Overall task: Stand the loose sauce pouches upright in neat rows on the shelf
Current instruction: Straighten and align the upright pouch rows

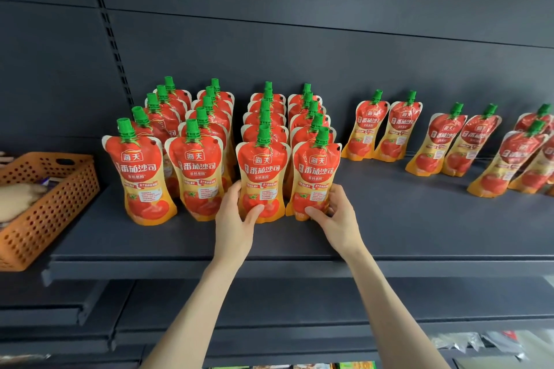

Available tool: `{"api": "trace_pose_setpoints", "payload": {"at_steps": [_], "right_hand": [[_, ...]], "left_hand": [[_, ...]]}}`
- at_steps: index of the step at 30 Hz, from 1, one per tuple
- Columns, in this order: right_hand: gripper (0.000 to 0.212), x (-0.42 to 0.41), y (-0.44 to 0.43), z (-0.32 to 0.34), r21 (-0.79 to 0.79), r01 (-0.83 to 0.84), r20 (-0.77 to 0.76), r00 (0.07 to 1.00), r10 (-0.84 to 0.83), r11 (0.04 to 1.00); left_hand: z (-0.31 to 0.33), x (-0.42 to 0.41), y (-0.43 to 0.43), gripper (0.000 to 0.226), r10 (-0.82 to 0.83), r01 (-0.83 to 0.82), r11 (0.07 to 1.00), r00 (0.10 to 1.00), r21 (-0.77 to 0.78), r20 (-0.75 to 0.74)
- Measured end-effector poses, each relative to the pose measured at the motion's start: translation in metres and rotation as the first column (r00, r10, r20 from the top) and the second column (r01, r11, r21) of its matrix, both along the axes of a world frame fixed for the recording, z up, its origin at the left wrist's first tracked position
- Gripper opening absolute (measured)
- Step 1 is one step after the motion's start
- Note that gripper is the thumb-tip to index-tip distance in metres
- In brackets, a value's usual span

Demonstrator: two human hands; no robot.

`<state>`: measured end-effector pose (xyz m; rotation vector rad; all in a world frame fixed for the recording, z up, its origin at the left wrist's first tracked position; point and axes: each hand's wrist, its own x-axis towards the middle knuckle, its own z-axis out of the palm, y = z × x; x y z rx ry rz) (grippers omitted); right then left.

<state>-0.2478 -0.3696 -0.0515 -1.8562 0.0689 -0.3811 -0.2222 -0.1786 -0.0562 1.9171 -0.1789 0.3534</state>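
Red and orange sauce pouches with green caps stand upright in several front-to-back rows on the dark shelf. My left hand grips the lower left of the front pouch of the third row, thumb across its face. My right hand holds the lower right of the front pouch of the fourth row. Both pouches stand on the shelf, side by side. To the right, loose pouches stand in pairs: one pair, another pair, and a leaning cluster at the far right edge.
An orange perforated basket with packets inside sits at the shelf's left end. The dark back panel rises behind the pouches. Bare shelf lies in front of and between the right-hand pairs. Lower shelves hold other goods at the bottom right.
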Motion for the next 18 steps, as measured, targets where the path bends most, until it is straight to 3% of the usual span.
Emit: {"api": "trace_pose_setpoints", "payload": {"at_steps": [18], "right_hand": [[0.041,-0.0036,0.0021,0.0013,-0.014,0.007,-0.002,1.000,-0.007,1.000]], "left_hand": [[0.0028,-0.0037,-0.0021,0.055,-0.008,0.008,1.000,1.000,0.008,0.016]]}}
